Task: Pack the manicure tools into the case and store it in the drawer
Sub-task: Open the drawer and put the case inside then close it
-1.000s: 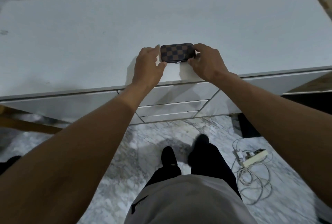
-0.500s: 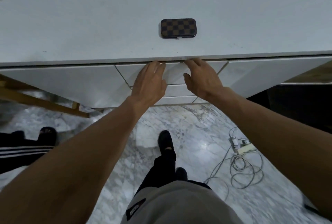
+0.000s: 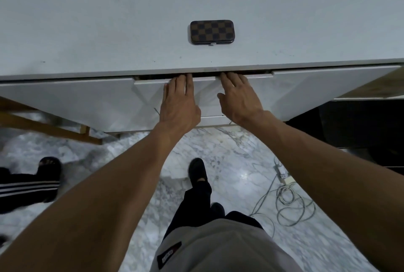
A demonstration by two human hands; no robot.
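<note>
The closed manicure case (image 3: 211, 32), brown with a dark checker pattern, lies flat on the white cabinet top (image 3: 109, 31), a little back from the front edge. Below it, the top middle drawer (image 3: 150, 81) stands out a narrow crack, with a dark gap under the cabinet top. My left hand (image 3: 179, 102) and my right hand (image 3: 238, 97) lie on the drawer front, fingertips hooked over its upper edge. Neither hand touches the case.
More white drawer fronts (image 3: 65, 99) flank the middle one. A second person's sandalled foot and striped trouser leg (image 3: 28, 181) stand at the left. A coiled cable with a plug strip (image 3: 286, 197) lies on the marble floor at the right. A wooden frame (image 3: 43, 127) runs under the cabinet's left end.
Both hands let go of the case, dropped to the drawer front and hooked over its top edge. The drawer has come out a crack. The case stays on the cabinet top.
</note>
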